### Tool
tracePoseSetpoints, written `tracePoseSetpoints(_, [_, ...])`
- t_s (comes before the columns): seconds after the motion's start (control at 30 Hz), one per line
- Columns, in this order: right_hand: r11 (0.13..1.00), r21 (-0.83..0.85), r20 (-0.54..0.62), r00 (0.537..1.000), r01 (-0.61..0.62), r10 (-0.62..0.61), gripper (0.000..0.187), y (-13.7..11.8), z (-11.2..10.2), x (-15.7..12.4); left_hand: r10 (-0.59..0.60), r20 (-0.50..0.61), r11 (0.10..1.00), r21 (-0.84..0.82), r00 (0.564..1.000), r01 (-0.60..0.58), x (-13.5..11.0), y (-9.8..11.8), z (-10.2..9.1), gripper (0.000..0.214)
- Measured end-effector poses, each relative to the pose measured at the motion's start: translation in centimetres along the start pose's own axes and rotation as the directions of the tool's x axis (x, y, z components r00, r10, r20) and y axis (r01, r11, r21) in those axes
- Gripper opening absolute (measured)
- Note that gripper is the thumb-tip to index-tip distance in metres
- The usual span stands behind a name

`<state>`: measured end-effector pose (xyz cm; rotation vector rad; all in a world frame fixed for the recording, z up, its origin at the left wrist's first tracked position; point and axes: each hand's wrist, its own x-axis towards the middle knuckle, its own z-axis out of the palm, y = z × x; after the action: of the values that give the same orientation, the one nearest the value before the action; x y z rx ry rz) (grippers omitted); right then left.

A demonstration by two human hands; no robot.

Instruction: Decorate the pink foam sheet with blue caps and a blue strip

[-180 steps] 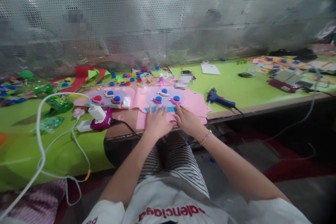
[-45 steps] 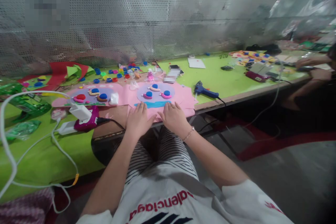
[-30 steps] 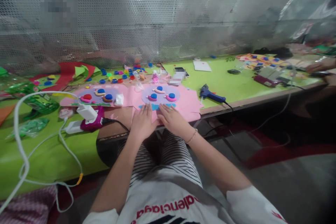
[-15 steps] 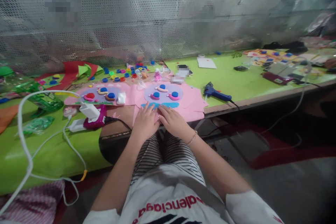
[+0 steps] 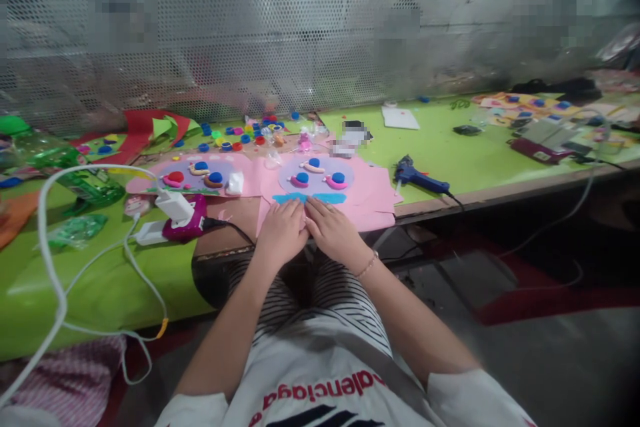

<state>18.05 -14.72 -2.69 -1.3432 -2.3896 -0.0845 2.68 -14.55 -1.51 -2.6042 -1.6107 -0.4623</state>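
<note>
Your left hand (image 5: 281, 232) and right hand (image 5: 336, 233) lie flat, fingers close, touching the blue strip (image 5: 331, 198); 3 snail shapes (image 5: 339, 179) look done; the strip's ragged edge seems unfinished.

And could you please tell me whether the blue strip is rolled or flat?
Flat: the blue strip lies spread across the pink sheet, fingertips over its middle.

The bare left hand (image 5: 281, 229) and bare right hand (image 5: 334, 231) lie side by side at the near table edge, fingertips on a flat, light-blue strip (image 5: 331, 198) across a pink paper sheet (image 5: 374, 188). Just beyond sits a round lilac panel (image 5: 319, 178) bearing three blue-topped, snail-like shapes (image 5: 300, 179); right, a blue glue gun (image 5: 423, 179); far left, a translucent green plastic bottle (image 5: 95, 181).
</note>
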Motion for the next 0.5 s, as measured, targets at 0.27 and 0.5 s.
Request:
tracePoseSetpoints(0.27, [1.0,-0.03,-0.039,0.999,-0.008,0.007,0.048,-0.26,-0.09,-0.02,-0.01,0.007,1.0,-0.005,1.0,0.01,0.09,-0.04,-0.13,0.047])
tracePoseSetpoints(0.5, [0.998,-0.063,-0.01,1.0,0.022,-0.023,0.044,-0.47,-0.13,0.02,-0.001,-0.004,1.0,-0.023,1.0,0.001,0.12,-0.28,0.34,0.048])
